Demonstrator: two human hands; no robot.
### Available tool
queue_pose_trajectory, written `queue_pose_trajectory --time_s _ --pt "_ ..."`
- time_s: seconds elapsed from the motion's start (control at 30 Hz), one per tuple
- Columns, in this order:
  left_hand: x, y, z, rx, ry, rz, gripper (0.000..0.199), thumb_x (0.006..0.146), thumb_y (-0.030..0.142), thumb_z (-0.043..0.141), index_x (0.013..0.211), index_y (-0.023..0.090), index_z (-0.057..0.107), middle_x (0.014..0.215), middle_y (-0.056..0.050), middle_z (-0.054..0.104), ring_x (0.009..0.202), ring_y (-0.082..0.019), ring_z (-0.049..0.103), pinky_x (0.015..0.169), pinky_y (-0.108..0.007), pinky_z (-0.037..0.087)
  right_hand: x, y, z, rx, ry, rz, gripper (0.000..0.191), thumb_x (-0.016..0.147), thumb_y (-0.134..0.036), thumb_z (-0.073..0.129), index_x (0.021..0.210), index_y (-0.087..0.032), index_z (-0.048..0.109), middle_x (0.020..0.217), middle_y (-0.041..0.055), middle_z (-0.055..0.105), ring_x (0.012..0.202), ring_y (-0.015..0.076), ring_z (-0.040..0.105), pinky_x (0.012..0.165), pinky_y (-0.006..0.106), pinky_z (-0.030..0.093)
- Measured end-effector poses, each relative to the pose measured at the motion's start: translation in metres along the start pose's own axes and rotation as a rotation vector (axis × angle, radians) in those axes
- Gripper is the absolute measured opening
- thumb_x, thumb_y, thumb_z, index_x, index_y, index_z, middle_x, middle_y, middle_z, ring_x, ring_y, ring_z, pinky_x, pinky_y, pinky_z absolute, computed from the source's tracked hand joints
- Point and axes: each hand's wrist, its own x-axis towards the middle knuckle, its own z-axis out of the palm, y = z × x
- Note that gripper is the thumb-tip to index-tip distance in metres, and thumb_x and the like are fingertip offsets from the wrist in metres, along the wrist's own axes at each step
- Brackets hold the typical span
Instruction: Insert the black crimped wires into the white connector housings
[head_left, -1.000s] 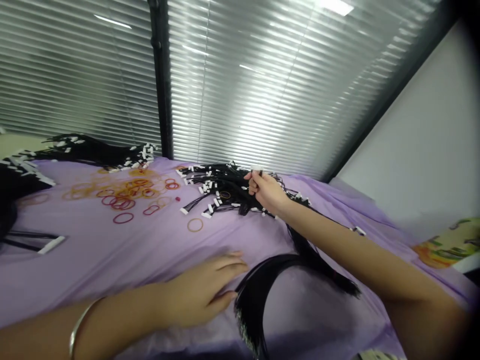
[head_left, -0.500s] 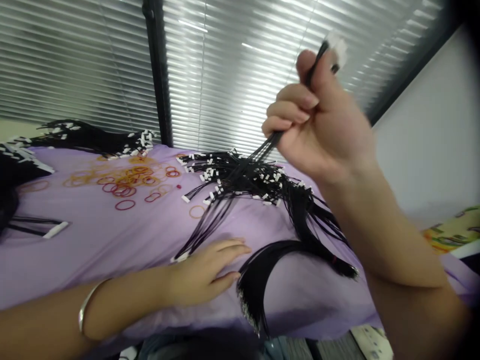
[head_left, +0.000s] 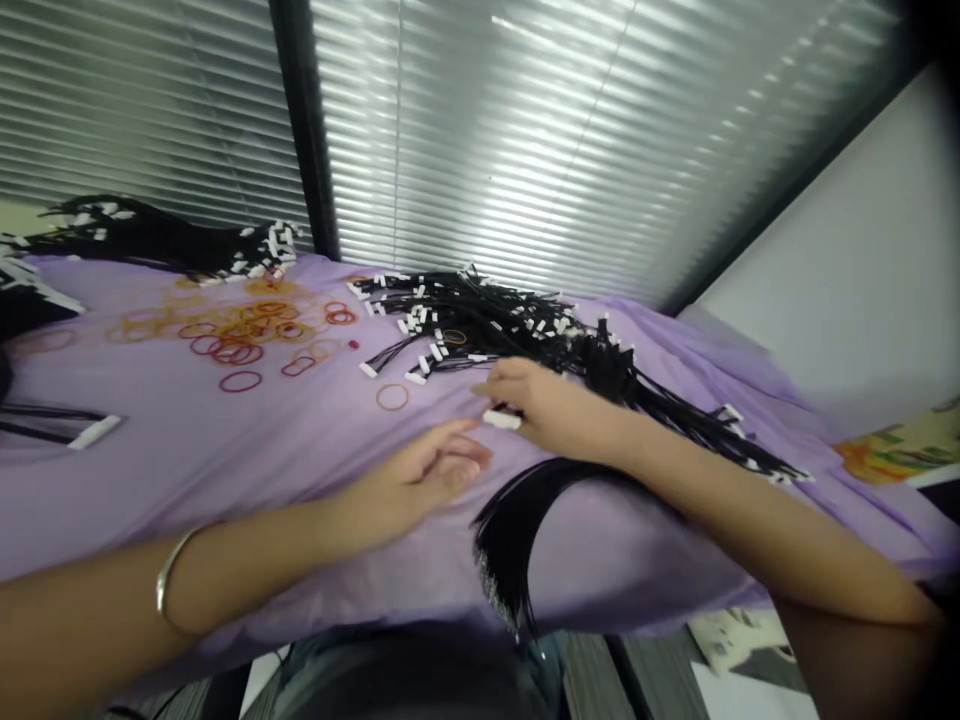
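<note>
My right hand [head_left: 544, 400] is low over the middle of the purple cloth. Its fingers are closed on a black cable, whose white connector [head_left: 502, 419] sticks out below them; the rest of that cable is hidden. My left hand [head_left: 412, 485], with a silver bangle on the wrist, is just left of it. Its index finger points toward the connector, the other fingers are loosely bent, and nothing shows in it. Beneath my right forearm curves a bundle of black wires [head_left: 510, 530] with bare metallic ends. Behind my right hand lies a pile of black cables [head_left: 480, 310] with white connectors.
Red and yellow rubber bands [head_left: 240, 340] are scattered on the purple cloth [head_left: 300, 470] to the left. More cable bundles [head_left: 165, 245] lie at the back left. A single cable's white connector [head_left: 95, 431] rests at the left. Window blinds [head_left: 480, 130] rise behind.
My right hand has come down from high up to the cloth beside my left hand, bringing the cable's connector with it. My left hand has lifted slightly and bent its fingers.
</note>
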Motion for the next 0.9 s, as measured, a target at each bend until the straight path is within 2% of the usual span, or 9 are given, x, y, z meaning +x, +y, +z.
queue_pose_trajectory --time_s 0.1,0.2,0.37,0.47,0.53,0.63,0.73,0.83,0.9 --pt "0.006 0.003 0.000 -0.173 0.027 -0.133 0.048 0.084 0.034 0.064 0.124 0.016 0.046 0.106 -0.009 0.064 0.095 -0.019 0.066 0.092 -0.040 0.050 -0.010 0.003 0.054 -0.048 -0.025 0.051 0.035 0.082 -0.006 0.047 0.116 -0.006 0.058 0.104 0.0172 0.058 0.099 0.0258 0.053 0.089 0.043 0.045" --pt "0.011 0.010 0.002 -0.196 0.005 -0.250 0.041 0.073 0.025 0.074 0.107 0.013 0.055 0.091 -0.005 0.066 0.080 -0.015 0.066 0.074 -0.032 0.055 -0.015 0.003 0.074 -0.010 -0.002 0.085 0.042 0.085 -0.008 0.044 0.126 -0.005 0.050 0.116 0.0203 0.053 0.111 0.0285 0.047 0.097 0.047 0.040" --pt "0.014 0.011 0.007 -0.143 0.044 -0.269 0.032 0.071 0.026 0.074 0.086 0.016 0.047 0.073 0.001 0.064 0.070 -0.015 0.066 0.060 -0.026 0.055 -0.013 -0.008 0.069 0.090 0.098 0.156 0.057 0.073 0.000 0.041 0.128 -0.010 0.045 0.118 0.0177 0.048 0.110 0.0258 0.048 0.091 0.042 0.046" --pt "0.012 0.007 0.010 -0.068 0.100 -0.209 0.045 0.071 0.029 0.073 0.075 0.021 0.029 0.060 0.007 0.059 0.059 -0.014 0.064 0.054 -0.026 0.052 -0.013 -0.022 0.067 0.202 0.211 0.180 0.064 0.065 0.003 0.041 0.128 -0.012 0.045 0.115 0.0151 0.048 0.104 0.0215 0.050 0.087 0.036 0.049" --pt "0.011 0.005 0.011 0.014 0.148 -0.158 0.046 0.072 0.026 0.073 0.075 0.022 0.027 0.055 0.010 0.052 0.053 -0.011 0.059 0.052 -0.023 0.049 -0.013 -0.029 0.066 0.259 0.299 0.174 0.065 0.061 0.005 0.040 0.123 -0.014 0.048 0.109 0.0119 0.050 0.100 0.0186 0.051 0.085 0.032 0.050" --pt "0.010 0.007 0.011 0.003 0.230 -0.121 0.046 0.068 0.018 0.075 0.076 0.021 0.030 0.056 0.013 0.038 0.050 -0.006 0.051 0.054 -0.022 0.050 -0.015 -0.033 0.066 0.253 0.466 0.116 0.065 0.059 0.005 0.037 0.118 -0.020 0.050 0.102 0.0080 0.050 0.096 0.0168 0.052 0.082 0.032 0.050" --pt "0.012 0.011 0.005 -0.099 0.317 -0.156 0.045 0.063 0.014 0.079 0.083 0.019 0.039 0.064 0.011 0.045 0.057 -0.006 0.055 0.063 -0.024 0.055 -0.018 -0.032 0.064 0.218 0.578 0.016 0.055 0.066 0.002 0.038 0.113 -0.022 0.051 0.099 0.0074 0.050 0.098 0.0189 0.052 0.084 0.037 0.049" --pt "0.014 0.011 -0.001 -0.120 0.312 -0.220 0.035 0.066 0.017 0.079 0.093 0.014 0.056 0.076 0.003 0.062 0.070 -0.011 0.064 0.070 -0.023 0.054 -0.020 -0.031 0.061 0.199 0.590 -0.025 0.044 0.073 -0.004 0.040 0.111 -0.023 0.051 0.100 0.0077 0.053 0.099 0.0207 0.053 0.087 0.041 0.047" --pt "0.014 0.010 -0.004 -0.146 0.261 -0.209 0.023 0.072 0.021 0.076 0.088 0.011 0.065 0.080 -0.001 0.067 0.074 -0.012 0.066 0.075 -0.024 0.055 -0.021 -0.029 0.055 0.188 0.516 -0.059 0.038 0.076 -0.007 0.041 0.109 -0.023 0.052 0.102 0.0083 0.055 0.100 0.0210 0.053 0.087 0.041 0.047"
